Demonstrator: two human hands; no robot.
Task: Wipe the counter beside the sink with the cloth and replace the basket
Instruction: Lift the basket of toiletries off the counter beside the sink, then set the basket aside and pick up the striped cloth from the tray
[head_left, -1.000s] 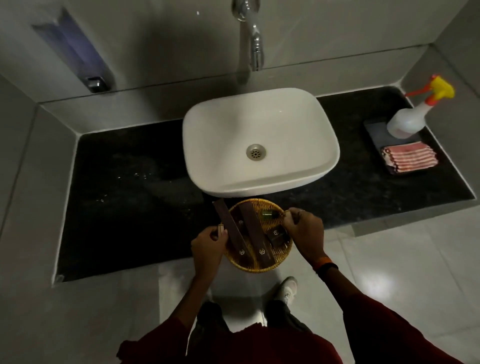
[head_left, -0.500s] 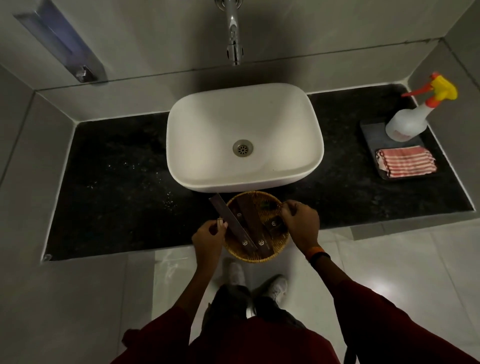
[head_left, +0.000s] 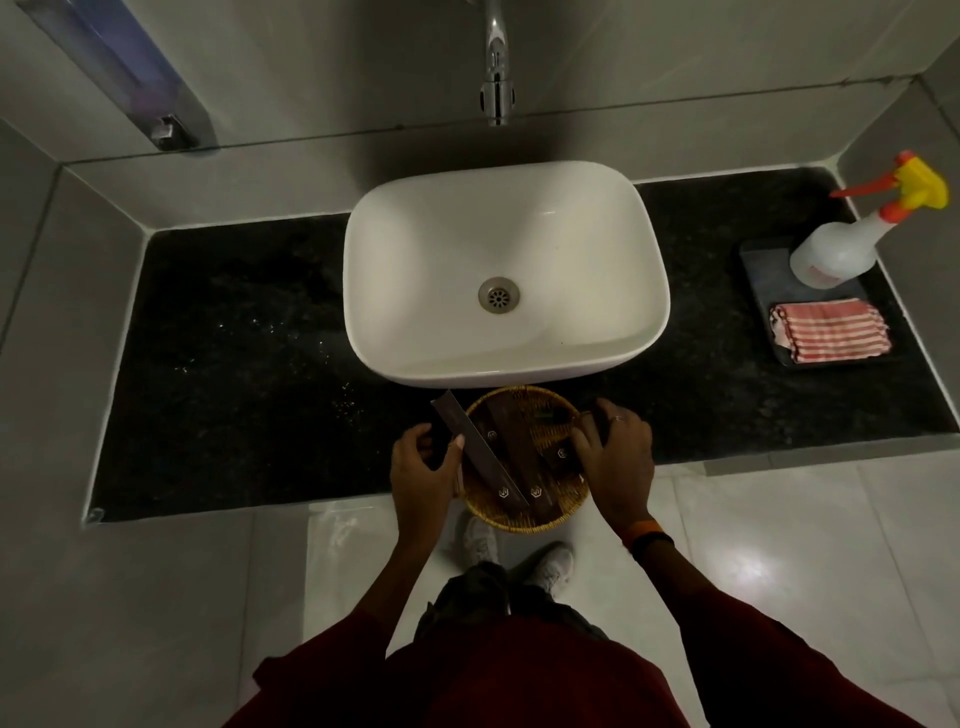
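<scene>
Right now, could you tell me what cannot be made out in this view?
- Tap: its top is cut off by the upper edge.
- Basket: both side rims hidden under the left hand and right hand.
- Logos on the dark boxes: too small to read.

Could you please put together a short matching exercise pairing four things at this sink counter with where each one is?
Things:
1. basket
2. striped cloth
3. spray bottle
4. tap

Places:
A. folded on the near part of the dark tray
B. on the wall above the basin
C. held between the left hand and the right hand, at the counter's front edge
D. at the far end of the tray, in the counter's right corner

Pairs: 1-C, 2-A, 3-D, 4-B
</scene>
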